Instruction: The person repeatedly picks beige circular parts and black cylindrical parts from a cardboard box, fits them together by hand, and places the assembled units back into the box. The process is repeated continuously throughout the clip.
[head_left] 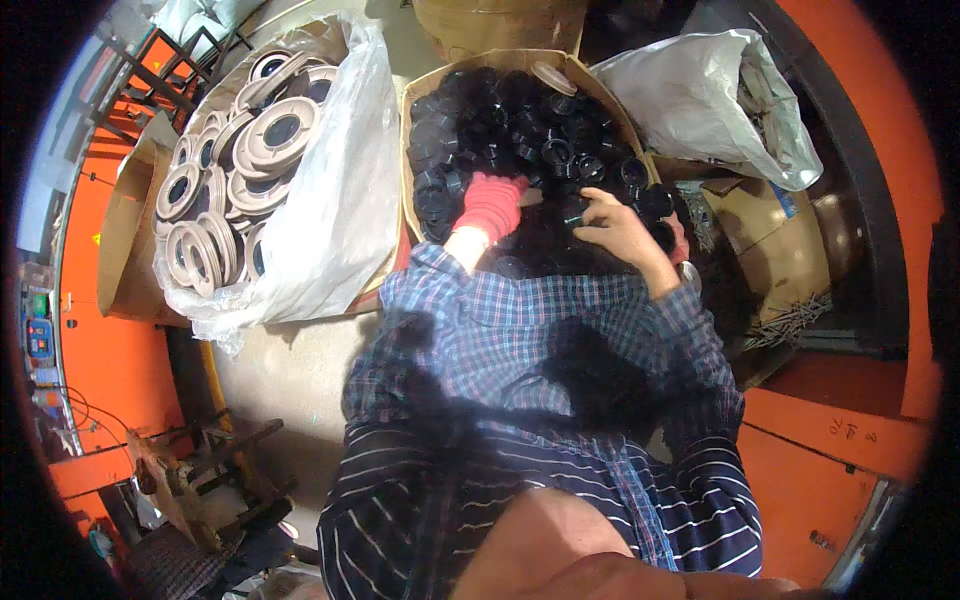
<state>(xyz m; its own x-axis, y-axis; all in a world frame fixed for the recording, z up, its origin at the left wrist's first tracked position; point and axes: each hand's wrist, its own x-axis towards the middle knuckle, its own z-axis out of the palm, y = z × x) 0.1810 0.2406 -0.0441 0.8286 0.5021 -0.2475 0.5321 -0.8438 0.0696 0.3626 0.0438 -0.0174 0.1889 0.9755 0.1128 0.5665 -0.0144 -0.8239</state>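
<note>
My left hand [489, 207], in a red knitted glove, is closed at the near middle of a cardboard box [407, 150] full of black round plastic caps [556, 151]. A small greyish-tan piece [531, 197] shows at its fingertips; I cannot make out what it is. To its right, my bare right hand [620, 232] has its thumb and forefinger on either side of a black cap [574, 213]. The other fingers of that hand are partly hidden. One beige disc [553, 78] lies on the caps at the far edge.
On the left stands a carton [130, 235] lined with a white plastic bag [345, 190], holding several beige ring-shaped discs [278, 135]. A white sack [690, 100] sits at the right, above a carton [770, 230] and a heap of screws or nails [790, 322]. Orange panels [125, 370] flank the space.
</note>
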